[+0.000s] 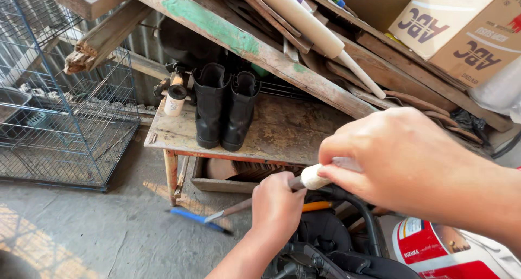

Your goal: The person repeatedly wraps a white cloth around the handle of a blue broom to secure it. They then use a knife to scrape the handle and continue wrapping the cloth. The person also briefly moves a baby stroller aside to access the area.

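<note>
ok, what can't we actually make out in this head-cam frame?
- White-handled tool: its handle is buried in the right hand and its tip is covered by the left hand.
- Black machine part: cut by the bottom edge and too dark to identify.
- Red and white container: cut by the bottom edge, with the right forearm over it.
- Thin metal rod: blurred, so its ends are unclear.

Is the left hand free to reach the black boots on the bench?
Probably not at once: the left hand is closed around a tool shaft. Nothing stands between it and the boots, though.
</note>
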